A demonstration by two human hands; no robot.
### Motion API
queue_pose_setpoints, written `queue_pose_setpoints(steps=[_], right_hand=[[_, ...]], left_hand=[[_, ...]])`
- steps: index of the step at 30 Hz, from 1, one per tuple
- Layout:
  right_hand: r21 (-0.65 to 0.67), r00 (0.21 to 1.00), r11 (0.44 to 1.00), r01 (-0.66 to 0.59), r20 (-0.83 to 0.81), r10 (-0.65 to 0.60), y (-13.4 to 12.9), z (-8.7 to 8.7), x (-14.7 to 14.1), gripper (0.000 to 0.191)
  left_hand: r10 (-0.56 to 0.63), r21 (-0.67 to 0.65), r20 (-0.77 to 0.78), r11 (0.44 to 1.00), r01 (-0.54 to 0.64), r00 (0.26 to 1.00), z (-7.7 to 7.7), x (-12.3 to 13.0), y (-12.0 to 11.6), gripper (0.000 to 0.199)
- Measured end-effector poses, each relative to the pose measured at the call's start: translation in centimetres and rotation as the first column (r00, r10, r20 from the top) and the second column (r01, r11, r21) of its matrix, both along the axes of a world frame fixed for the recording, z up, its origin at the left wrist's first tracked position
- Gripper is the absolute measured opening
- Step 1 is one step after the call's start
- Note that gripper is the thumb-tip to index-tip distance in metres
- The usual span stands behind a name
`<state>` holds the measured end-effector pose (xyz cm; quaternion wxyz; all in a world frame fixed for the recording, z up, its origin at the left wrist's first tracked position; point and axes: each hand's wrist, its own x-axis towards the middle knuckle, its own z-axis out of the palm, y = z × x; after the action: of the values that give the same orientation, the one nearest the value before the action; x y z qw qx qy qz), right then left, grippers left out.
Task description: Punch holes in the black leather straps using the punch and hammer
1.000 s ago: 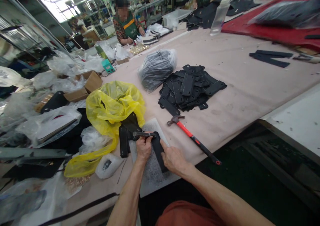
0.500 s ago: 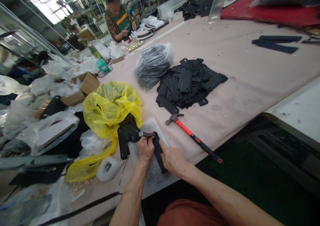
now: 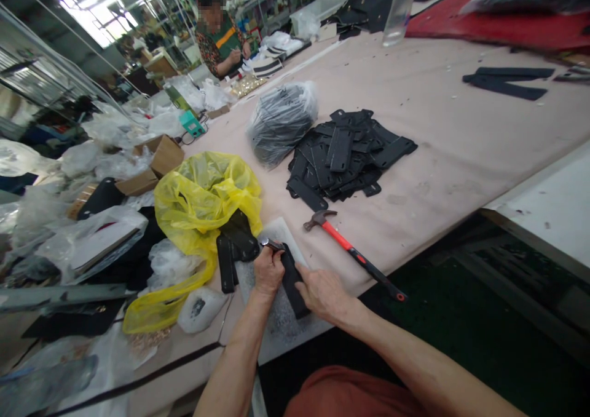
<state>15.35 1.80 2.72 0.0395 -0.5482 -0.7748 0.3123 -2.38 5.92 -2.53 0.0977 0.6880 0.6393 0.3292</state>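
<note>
My left hand (image 3: 268, 272) is closed round a short metal rod-like tool (image 3: 271, 243), whose shiny end sticks out to the left. Its other end meets the upper part of a black strip (image 3: 294, 285); the exact contact is too small to make out. From the right, my right hand (image 3: 326, 294) grips the edge of that strip with fingers and thumb. Under the strip lies a pale, worn board (image 3: 276, 328). To the right of my hands rests a claw hammer (image 3: 343, 242) with a red and black handle. More black pieces (image 3: 227, 263) lie just left of the board.
A heap of black pieces (image 3: 343, 152) lies beyond the hammer, beside a filled clear bag (image 3: 283, 122). Left are a yellow plastic bag (image 3: 207, 189) and a cardboard box (image 3: 163, 158). Across the table (image 3: 415, 115) a co-worker (image 3: 225, 45) handles something small.
The metal tool in my left hand has changed its tilt slightly, its shiny end shifting a little right and up. My right hand stays on the black strip. The co-worker's hands have moved slightly.
</note>
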Motion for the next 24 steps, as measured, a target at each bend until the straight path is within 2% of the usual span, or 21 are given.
queue_pose_setpoints(steps=[2,4,6,9,11,12,13,14,16,18,20,21,22,23,24], right_hand=[[0.098,0.994,0.989,0.108,0.018,-0.110,0.5,0.1,2.0,0.038],[0.221,0.966,0.949,0.222,0.081,-0.245,1.2,-0.1,4.6,0.036],[0.281,0.932,0.924,0.259,0.180,-0.316,1.8,-0.8,7.3,0.034],[0.229,0.924,0.944,0.236,0.246,-0.291,2.2,-2.1,10.2,0.022],[0.117,0.942,0.954,0.277,0.163,-0.293,2.2,-2.6,10.8,0.013],[0.013,0.942,0.945,0.326,0.076,-0.326,2.0,-2.6,10.8,0.010],[-0.142,0.925,0.918,0.369,-0.036,-0.378,1.8,-2.6,10.6,0.008],[-0.337,0.880,0.863,0.378,-0.158,-0.447,1.5,-2.5,10.3,0.009],[-0.682,0.719,0.682,0.263,-0.333,-0.610,0.8,-2.3,9.6,0.014],[-0.829,0.578,0.537,0.160,-0.362,-0.731,0.0,-2.1,8.9,0.017],[-0.855,0.536,0.476,0.207,-0.307,-0.786,-0.3,-1.4,8.5,0.019],[-0.843,0.536,0.474,0.256,-0.284,-0.795,-0.1,-0.5,8.3,0.021],[-0.816,0.546,0.494,0.300,-0.277,-0.790,0.3,0.8,8.3,0.023],[-0.769,0.566,0.545,0.335,-0.298,-0.768,0.8,2.7,8.2,0.026],[-0.692,0.589,0.626,0.361,-0.351,-0.728,1.5,5.2,8.1,0.028]], left_hand=[[-0.003,-0.007,0.008,1.000,0.003,1.000,-0.1,0.0,0.0,0.018],[-0.010,-0.022,0.025,1.000,0.010,1.000,-0.2,-0.1,-0.1,0.019],[-0.009,-0.036,0.027,0.999,0.010,1.000,-0.1,-0.1,-0.1,0.018],[0.001,-0.058,0.012,0.998,-0.001,1.000,0.2,0.0,-0.2,0.015],[0.009,-0.073,0.000,0.997,-0.009,1.000,0.3,0.1,-0.2,0.012],[0.011,-0.078,-0.008,0.997,-0.012,1.000,0.4,0.2,-0.2,0.011],[0.013,-0.078,-0.016,0.997,-0.014,1.000,0.4,0.2,-0.3,0.010],[0.015,-0.074,-0.024,0.997,-0.017,1.000,0.5,0.3,-0.3,0.009],[0.015,-0.057,-0.036,0.998,-0.017,0.999,0.5,0.3,-0.4,0.007],[0.018,-0.043,-0.046,0.999,-0.020,0.999,0.5,0.3,-0.5,0.007],[0.024,-0.041,-0.057,0.999,-0.026,0.998,0.3,0.3,-0.5,0.007],[0.029,-0.043,-0.059,0.999,-0.032,0.998,0.2,0.2,-0.6,0.007],[0.034,-0.047,-0.058,0.998,-0.037,0.998,0.0,0.2,-0.6,0.008],[0.038,-0.049,-0.054,0.998,-0.040,0.998,-0.2,0.1,-0.6,0.008],[0.039,-0.049,-0.049,0.998,-0.041,0.998,-0.3,0.1,-0.6,0.009]])
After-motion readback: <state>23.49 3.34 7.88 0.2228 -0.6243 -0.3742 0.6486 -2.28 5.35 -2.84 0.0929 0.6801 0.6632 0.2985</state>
